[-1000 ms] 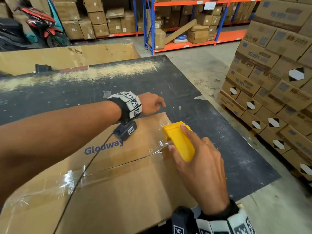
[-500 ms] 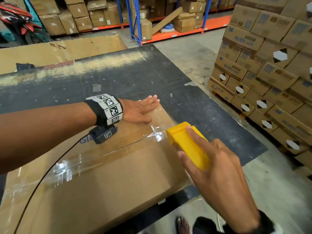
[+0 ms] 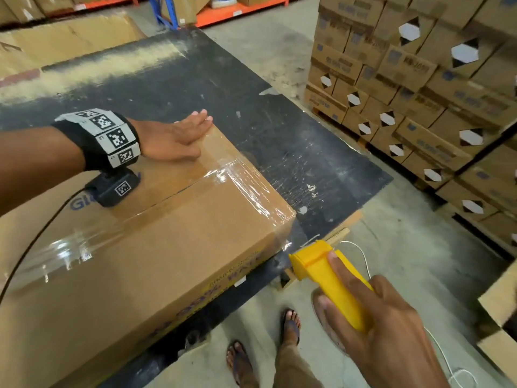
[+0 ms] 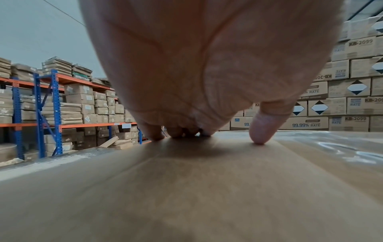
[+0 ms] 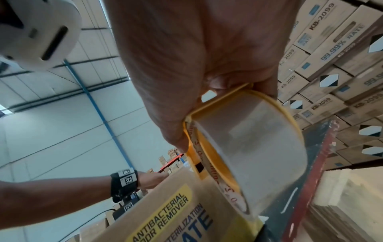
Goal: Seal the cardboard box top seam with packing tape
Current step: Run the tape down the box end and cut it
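Note:
A large brown cardboard box [image 3: 173,247] lies on the black table [image 3: 279,130]. Clear packing tape [image 3: 232,175] runs along its top seam and folds over the right end. My left hand [image 3: 179,135] lies flat on the box top near the far right corner, fingers straight [image 4: 263,131] and pressing the cardboard [image 4: 186,188]. My right hand [image 3: 375,317] grips the yellow tape dispenser [image 3: 327,278] below and to the right of the box's near right corner, off the table edge. In the right wrist view the clear tape roll [image 5: 254,147] sits in the yellow dispenser frame [image 5: 192,157] beside the box's printed side [image 5: 170,212].
Stacked printed cartons [image 3: 419,79] fill the right side across a concrete aisle [image 3: 391,261]. Blue and orange racking [image 4: 47,111] with boxes stands behind the table. A flat cardboard sheet [image 3: 70,37] lies at the back left. My sandalled feet [image 3: 291,326] stand below the table edge.
My right hand has pulled the dispenser off the box's right end and down past the table edge. My left hand slid toward the far right corner and stays flat.

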Tool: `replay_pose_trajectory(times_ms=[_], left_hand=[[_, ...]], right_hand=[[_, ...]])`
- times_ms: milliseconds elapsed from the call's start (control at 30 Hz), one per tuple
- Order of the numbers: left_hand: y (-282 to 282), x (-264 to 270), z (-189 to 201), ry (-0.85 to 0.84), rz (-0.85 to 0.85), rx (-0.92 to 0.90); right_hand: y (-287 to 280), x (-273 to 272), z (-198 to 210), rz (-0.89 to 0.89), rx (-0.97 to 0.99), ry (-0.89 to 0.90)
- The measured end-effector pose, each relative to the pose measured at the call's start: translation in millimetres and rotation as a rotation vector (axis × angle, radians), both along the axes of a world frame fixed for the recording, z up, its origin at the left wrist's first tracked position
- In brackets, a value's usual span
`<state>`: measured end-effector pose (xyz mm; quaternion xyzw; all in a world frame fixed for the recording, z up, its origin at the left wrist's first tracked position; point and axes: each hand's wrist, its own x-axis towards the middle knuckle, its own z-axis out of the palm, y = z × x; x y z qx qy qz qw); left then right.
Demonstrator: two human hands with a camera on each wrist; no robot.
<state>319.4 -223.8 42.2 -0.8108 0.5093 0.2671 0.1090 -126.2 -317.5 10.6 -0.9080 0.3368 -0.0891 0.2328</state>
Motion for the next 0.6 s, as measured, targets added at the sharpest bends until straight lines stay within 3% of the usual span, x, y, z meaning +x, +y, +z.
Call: replay_pose_trajectory(times_ms=[100,233,300,367,500,600], left_hand=[[0.3,-2.8,-2.0,-0.014,0.002,-0.012],[-0.7,-12.6,4.3,-0.124,0.058,0.018],[-1.5,-24.8,13.2,-0.195,0.028,-0.022],[-3.5,-58.5,22.7,-0.143,-0.054,-0.105],[-27.8,-147.7,34.4,-0.044,-0.264,-0.249],[-45.4,-191.7,12.7,-0.145,-0.387,-0.192]], right_hand=[[-14.0,14.6,-11.1,0.051,0.106,0.102],[-26.3,-1.4,-53.2,0.101,0.165,0.370],[-28.4,-18.3,-68.1,0.092,0.336,0.271],[-31.6,-34.2,-74.4,0.111,0.458,0.139],[-40.4,-38.5,-63.5,0.092,0.537,-0.121],[-47.3,-38.5,-54.4,0.074,0.571,-0.318]])
